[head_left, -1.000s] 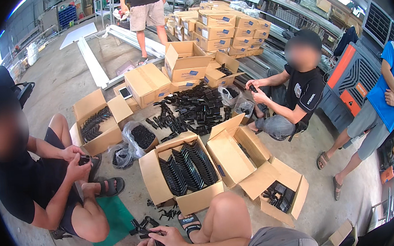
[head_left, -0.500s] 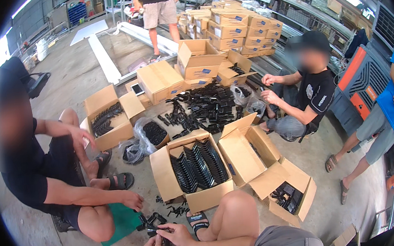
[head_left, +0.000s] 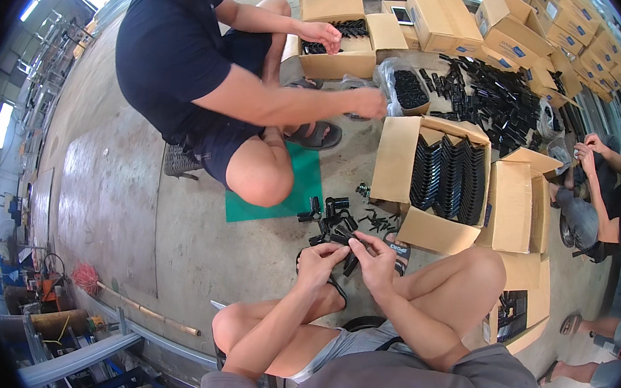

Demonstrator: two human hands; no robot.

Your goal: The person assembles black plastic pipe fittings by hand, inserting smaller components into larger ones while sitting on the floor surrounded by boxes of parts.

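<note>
Right now, a small black part (head_left: 343,238) sits at the fingertips of both hands, above the floor (head_left: 265,261) and just in front of the person's bent knees. It looks short, narrow and dark, with a dull shine along its upper side; the fingers cover much of it, so its full shape cannot be told. The left hand (head_left: 319,264) pinches it from one side, thumb and forefinger drawn close together, and the right hand (head_left: 373,259) meets it from the other side in a similar narrow pinch. Just beyond them lies a loose cluster of black pieces (head_left: 336,205), some tube-like, near a corner of the green sheet (head_left: 275,197). To the right of the cluster stands an open cardboard box (head_left: 443,228) holding rows of black angled parts (head_left: 450,180).

Compared with half a second ago, the view has swung left and downward, bringing in more of the person's lap. Both hands keep their pinch on the part. The left-hand co-worker's arm (head_left: 303,106) has left the spot near the cluster; the blurred hand at its end is now beside the plastic bag (head_left: 387,84), and that co-worker's other hand (head_left: 322,36) is now in front of another open box (head_left: 340,64).
</note>
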